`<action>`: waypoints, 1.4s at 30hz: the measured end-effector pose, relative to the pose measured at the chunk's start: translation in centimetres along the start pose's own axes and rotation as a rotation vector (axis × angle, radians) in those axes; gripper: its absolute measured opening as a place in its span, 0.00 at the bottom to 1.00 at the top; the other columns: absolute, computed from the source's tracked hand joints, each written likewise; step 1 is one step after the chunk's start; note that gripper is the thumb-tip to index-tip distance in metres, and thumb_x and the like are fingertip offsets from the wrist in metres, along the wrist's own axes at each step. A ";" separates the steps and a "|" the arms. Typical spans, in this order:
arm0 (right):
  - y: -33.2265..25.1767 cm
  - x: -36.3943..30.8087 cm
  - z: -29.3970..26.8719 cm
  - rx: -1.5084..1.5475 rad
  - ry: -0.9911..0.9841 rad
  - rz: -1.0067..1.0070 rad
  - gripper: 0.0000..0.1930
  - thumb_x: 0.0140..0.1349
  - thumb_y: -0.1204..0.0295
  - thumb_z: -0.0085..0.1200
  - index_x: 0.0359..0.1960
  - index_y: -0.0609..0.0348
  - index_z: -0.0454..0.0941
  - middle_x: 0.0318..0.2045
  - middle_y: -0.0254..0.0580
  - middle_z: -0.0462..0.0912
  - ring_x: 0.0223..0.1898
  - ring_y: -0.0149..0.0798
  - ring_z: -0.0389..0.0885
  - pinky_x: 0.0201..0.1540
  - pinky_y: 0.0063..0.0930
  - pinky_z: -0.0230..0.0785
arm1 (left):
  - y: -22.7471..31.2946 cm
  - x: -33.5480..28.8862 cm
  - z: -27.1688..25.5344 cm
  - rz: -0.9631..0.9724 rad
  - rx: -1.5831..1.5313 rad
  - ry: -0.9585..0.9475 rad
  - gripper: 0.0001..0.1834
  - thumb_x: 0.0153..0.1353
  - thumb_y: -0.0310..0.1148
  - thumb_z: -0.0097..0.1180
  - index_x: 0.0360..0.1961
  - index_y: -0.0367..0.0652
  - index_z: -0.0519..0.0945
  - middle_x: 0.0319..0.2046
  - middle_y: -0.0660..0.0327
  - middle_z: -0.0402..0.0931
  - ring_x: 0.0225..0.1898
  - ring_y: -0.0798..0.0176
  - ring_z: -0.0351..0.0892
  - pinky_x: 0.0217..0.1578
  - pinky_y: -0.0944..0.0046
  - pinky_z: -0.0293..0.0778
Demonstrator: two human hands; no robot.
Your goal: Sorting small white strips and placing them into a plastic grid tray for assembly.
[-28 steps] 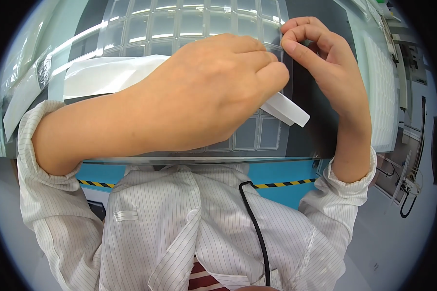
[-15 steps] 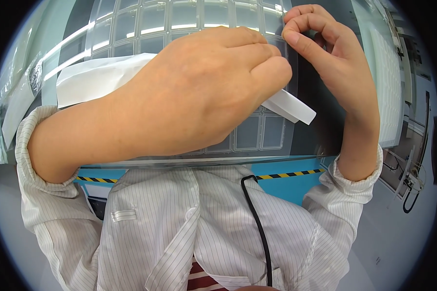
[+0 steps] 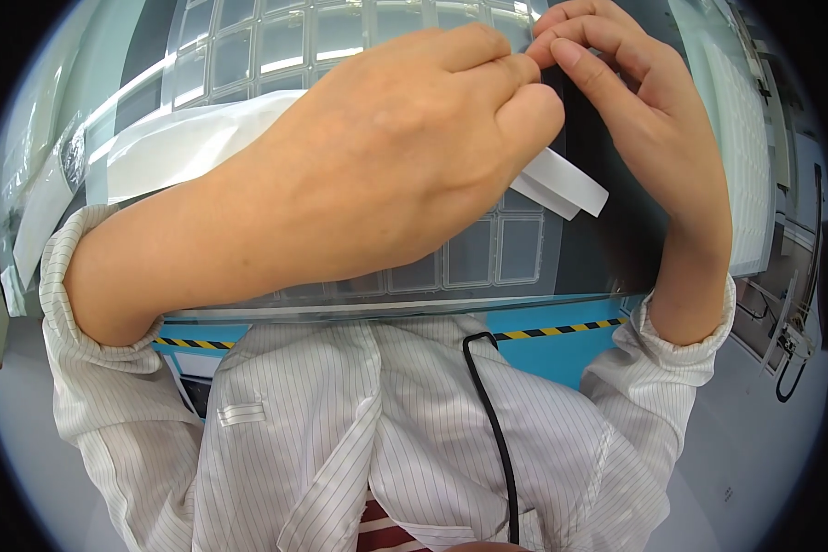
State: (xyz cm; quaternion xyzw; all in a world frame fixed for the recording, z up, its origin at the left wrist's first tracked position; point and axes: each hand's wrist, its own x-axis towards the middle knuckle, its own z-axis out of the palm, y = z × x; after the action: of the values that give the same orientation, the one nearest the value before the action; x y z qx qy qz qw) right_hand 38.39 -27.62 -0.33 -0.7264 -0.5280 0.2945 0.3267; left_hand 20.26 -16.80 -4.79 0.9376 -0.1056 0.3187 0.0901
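My left hand reaches across the tray from the left, fingers curled. A folded white paper strip juts out under its right side, and a wider white paper piece shows on its far left side; my hand hides whether they join. The strip appears gripped by the hidden fingers. My right hand is at the tray's far right edge, its fingers bent and closed, touching or nearly touching the left fingertips. Anything pinched there is too small to make out. Below both hands lies a clear plastic tray with square compartments.
The tray rests on a dark surface with a glassy front edge. At the right stands a pale ribbed stack; clear plastic wrap lies at the left. Yellow-black tape runs below the edge. A black cord hangs over my coat.
My left hand has moved slightly away from me and to the right, the strip's end moving with it. The right fingertips have come up against or close to the left fingers.
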 end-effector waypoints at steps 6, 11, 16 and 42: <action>-0.4 4.0 9.8 0.024 -0.022 -0.049 0.01 0.65 0.82 0.57 0.36 0.67 0.80 0.41 0.41 0.77 0.40 0.31 0.75 0.43 0.22 0.68 | -5.1 -9.2 -0.9 0.022 -0.010 -0.065 0.06 0.53 0.26 0.56 0.31 0.35 0.73 0.27 0.53 0.75 0.36 0.53 0.78 0.39 0.58 0.77; -2.2 5.5 10.6 -0.171 -0.054 -0.052 0.03 0.62 0.82 0.61 0.36 0.63 0.80 0.41 0.39 0.76 0.39 0.31 0.75 0.41 0.21 0.68 | -6.8 -10.7 -0.4 -0.013 -0.094 0.008 0.06 0.53 0.26 0.56 0.30 0.36 0.72 0.26 0.54 0.74 0.34 0.53 0.78 0.37 0.58 0.77; -1.1 5.5 11.0 -0.165 -0.068 -0.099 0.04 0.61 0.81 0.62 0.35 0.62 0.79 0.41 0.37 0.76 0.37 0.30 0.74 0.39 0.21 0.67 | -5.2 -11.4 -3.0 -0.125 -0.203 -0.298 0.15 0.49 0.19 0.63 0.39 0.33 0.74 0.47 0.45 0.81 0.48 0.41 0.83 0.48 0.51 0.82; 0.6 6.0 11.1 -0.047 -0.014 -0.073 0.05 0.61 0.76 0.65 0.31 0.65 0.82 0.37 0.36 0.79 0.33 0.25 0.72 0.36 0.18 0.64 | -4.8 -11.6 -2.1 -0.112 -0.164 -0.311 0.09 0.58 0.27 0.59 0.38 0.35 0.75 0.48 0.48 0.83 0.51 0.45 0.83 0.49 0.53 0.82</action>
State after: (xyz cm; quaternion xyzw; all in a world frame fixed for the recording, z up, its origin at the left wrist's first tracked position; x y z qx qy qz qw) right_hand 31.76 -20.22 -8.11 -0.7120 -0.5632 0.2750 0.3166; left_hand 11.28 -10.07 -10.75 0.9695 -0.0916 0.1547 0.1665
